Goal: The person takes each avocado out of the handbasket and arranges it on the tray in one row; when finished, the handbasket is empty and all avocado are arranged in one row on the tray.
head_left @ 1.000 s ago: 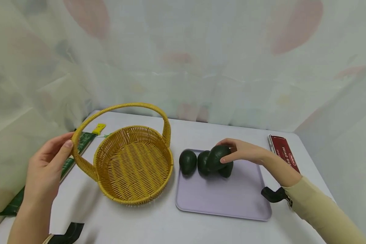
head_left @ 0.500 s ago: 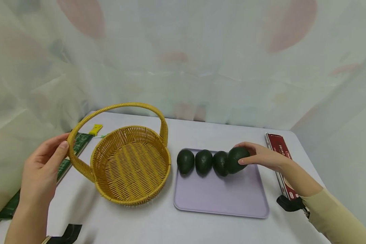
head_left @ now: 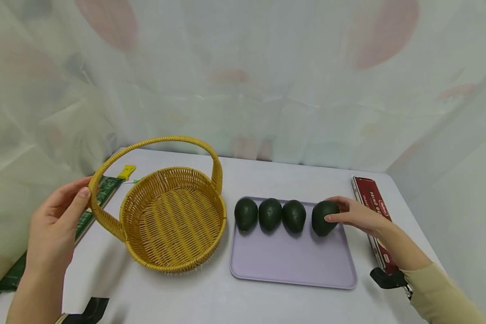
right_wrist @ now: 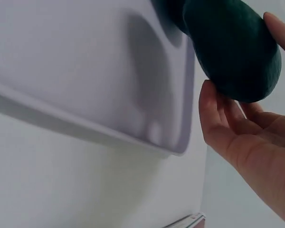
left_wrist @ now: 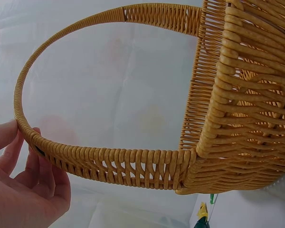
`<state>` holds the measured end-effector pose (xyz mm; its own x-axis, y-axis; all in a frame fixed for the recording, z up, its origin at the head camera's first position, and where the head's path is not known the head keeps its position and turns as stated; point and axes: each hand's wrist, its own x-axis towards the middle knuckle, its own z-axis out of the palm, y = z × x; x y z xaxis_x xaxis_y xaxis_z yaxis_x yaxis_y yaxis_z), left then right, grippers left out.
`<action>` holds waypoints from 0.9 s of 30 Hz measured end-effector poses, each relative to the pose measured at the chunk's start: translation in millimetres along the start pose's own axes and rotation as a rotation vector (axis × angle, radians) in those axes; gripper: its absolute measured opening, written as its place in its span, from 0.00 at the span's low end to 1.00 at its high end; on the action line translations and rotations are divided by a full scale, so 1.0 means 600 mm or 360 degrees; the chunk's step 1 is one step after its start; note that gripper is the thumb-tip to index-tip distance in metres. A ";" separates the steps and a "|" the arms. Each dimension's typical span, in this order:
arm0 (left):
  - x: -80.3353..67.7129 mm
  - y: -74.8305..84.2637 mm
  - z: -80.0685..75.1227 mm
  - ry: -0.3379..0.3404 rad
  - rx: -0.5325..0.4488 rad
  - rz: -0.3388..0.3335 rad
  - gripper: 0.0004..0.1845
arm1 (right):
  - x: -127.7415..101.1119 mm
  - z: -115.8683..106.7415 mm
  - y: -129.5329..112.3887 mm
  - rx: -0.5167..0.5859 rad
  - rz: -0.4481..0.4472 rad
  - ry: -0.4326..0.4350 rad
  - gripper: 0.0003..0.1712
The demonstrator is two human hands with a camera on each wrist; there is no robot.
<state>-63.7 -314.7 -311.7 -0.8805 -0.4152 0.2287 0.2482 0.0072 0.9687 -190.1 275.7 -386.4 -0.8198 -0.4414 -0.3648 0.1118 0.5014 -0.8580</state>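
Note:
My left hand [head_left: 58,220] pinches the arched handle of a yellow wicker basket [head_left: 174,225], whose bowl holds nothing. The left wrist view shows thumb and fingers round the handle [left_wrist: 109,161]. At the tray's right end, my right hand [head_left: 358,216] grips a dark green avocado [head_left: 323,219] between thumb and fingers. In the right wrist view this held avocado [right_wrist: 235,50] hangs above the tray, its shadow below it. Three more avocados stand in a row to its left on the lilac tray [head_left: 291,265]: one at the left [head_left: 246,214], one in the middle [head_left: 270,215], one at the right [head_left: 294,216].
A red spaghetti box [head_left: 372,198] lies right of the tray, partly behind the right forearm. Left of the basket lie a long green packet [head_left: 83,225] and a small yellow item [head_left: 127,172]. A patterned curtain [head_left: 243,90] closes off the white table's back.
My right hand has carried its avocado rightward, from over the row to the tray's right end, a little lower. The left hand keeps its grip on the basket handle.

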 end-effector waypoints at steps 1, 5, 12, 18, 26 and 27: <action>0.000 0.000 0.000 0.0001 -0.0002 0.0000 0.18 | 0.002 0.002 0.003 -0.0001 0.0010 0.0010 0.39; -0.001 -0.001 -0.001 -0.0002 -0.0002 -0.0008 0.19 | 0.010 0.009 0.013 -0.0025 0.0041 0.0048 0.40; -0.001 -0.002 -0.001 -0.0009 0.0010 -0.0012 0.21 | 0.021 0.016 0.020 -0.0083 0.0045 0.0101 0.41; -0.001 -0.001 -0.002 -0.0010 0.0018 -0.0037 0.21 | 0.027 0.021 0.026 -0.0108 0.0032 0.0143 0.41; -0.001 0.000 -0.001 -0.0017 0.0026 -0.0026 0.21 | 0.018 0.021 0.021 -0.0119 -0.0024 0.0192 0.38; 0.000 0.001 -0.001 -0.0016 0.0030 -0.0026 0.21 | 0.016 0.020 0.021 -0.0109 -0.0033 0.0185 0.37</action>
<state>-63.1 -315.1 -311.4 -0.8883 -0.4064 0.2138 0.2263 0.0176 0.9739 -189.7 268.8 -404.9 -0.8815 -0.3652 -0.2994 0.0588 0.5442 -0.8369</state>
